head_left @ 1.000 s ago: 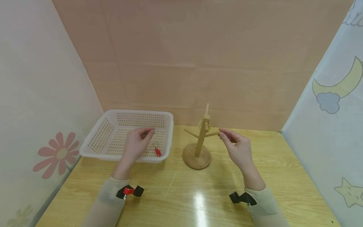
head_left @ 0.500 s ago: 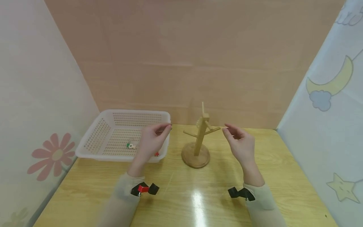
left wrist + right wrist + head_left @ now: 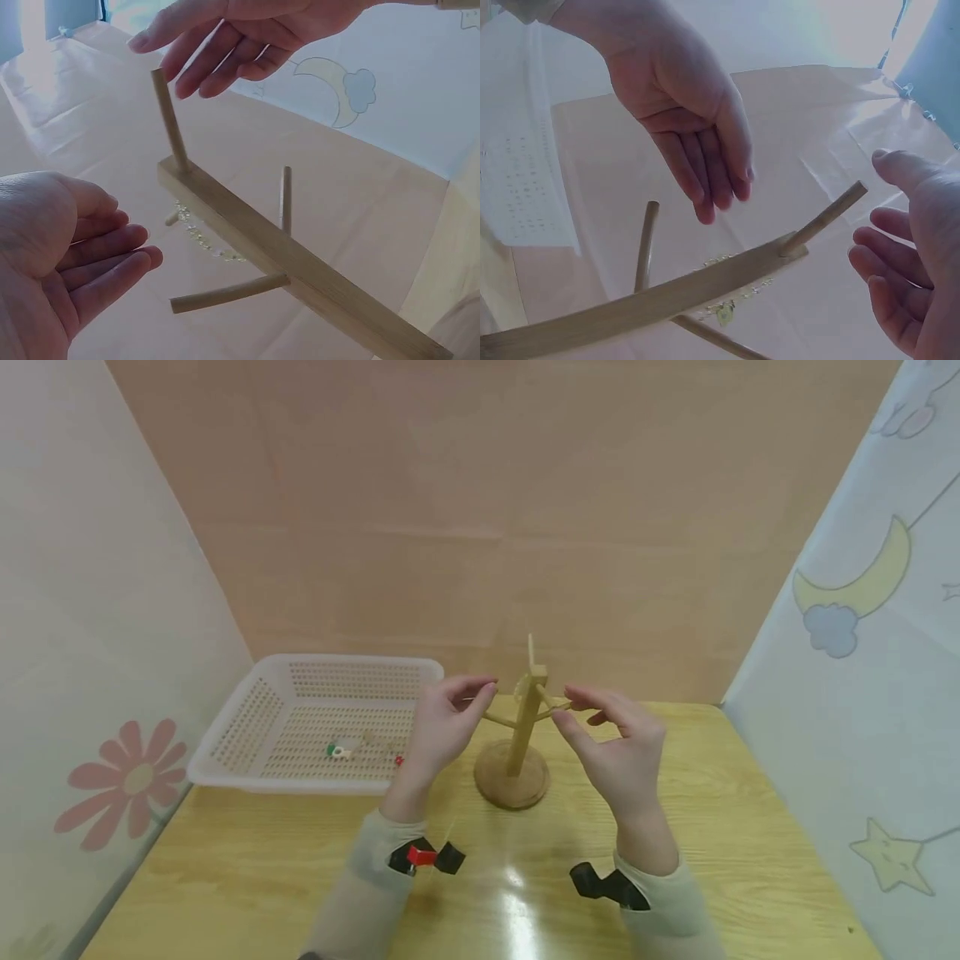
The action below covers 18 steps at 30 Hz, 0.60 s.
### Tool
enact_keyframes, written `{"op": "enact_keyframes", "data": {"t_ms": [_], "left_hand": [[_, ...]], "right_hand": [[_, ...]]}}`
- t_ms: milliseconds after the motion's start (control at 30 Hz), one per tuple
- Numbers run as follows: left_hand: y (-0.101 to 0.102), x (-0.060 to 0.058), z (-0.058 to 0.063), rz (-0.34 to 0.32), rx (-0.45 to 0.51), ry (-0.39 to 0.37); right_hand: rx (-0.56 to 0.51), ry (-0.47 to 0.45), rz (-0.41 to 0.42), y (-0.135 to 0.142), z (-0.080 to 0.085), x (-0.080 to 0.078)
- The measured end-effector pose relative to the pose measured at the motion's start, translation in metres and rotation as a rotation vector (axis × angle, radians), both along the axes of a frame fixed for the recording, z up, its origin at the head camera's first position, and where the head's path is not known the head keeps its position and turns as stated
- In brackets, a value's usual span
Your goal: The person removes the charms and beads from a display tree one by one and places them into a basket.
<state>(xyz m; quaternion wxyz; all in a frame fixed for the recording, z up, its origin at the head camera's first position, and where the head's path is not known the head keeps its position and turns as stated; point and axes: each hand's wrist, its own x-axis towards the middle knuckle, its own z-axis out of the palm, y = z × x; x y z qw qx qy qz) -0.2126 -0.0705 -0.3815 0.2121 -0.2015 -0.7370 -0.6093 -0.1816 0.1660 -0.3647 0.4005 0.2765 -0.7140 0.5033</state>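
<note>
A wooden peg stand (image 3: 519, 743) rises from a round base, with several pegs sticking out. From a rear peg hangs a clear and yellowish beaded bracelet (image 3: 196, 234), also visible behind the post in the right wrist view. My left hand (image 3: 444, 722) is beside the left peg, its fingers loosely bent and nothing between them. On the other side my right hand (image 3: 618, 747) is near the right-hand pegs, thumb and fingers apart. Both wrist views show the two hands on either side of the post, holding nothing.
At left stands a white plastic basket (image 3: 240, 714) with holes. Inside lie a small green and white piece (image 3: 340, 752), a red piece (image 3: 399, 761) and some faint clear items. A brown backdrop (image 3: 480, 527) and printed side panels border the wooden table (image 3: 247, 860).
My left hand has moved right, from over the basket to the stand. My right hand drew back from a peg, then came nearer with thumb and fingers wider apart. The view shifted slightly.
</note>
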Motion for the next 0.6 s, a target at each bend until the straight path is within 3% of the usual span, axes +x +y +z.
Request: {"op": "enact_keyframes", "data": {"t_ms": [600], "left_hand": [[0.0088, -0.0025, -0.0067, 0.022, -0.029, -0.012]], "right_hand": [[0.064, 0.121, -0.008, -0.0012, -0.0033, -0.0071]]}}
